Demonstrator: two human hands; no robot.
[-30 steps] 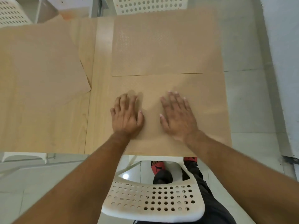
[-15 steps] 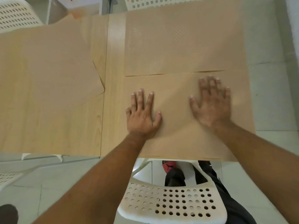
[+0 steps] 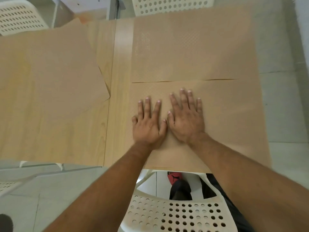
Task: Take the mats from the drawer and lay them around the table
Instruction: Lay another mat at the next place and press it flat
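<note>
Pressing flat, palms down with fingers spread, left hand (image 3: 148, 126) and right hand (image 3: 186, 119) rest side by side on the tan near mat (image 3: 225, 118) at the table (image 3: 115, 114) edge; far mat (image 3: 192, 52) abuts, white chair (image 3: 175, 213) below.

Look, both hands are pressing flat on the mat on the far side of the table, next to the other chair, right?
Not quite. The head view shows the left hand and right hand pressing flat, side by side, on the near mat, the one by the table edge closest to the person. The far mat beside the other chair has no hand on it.
</note>
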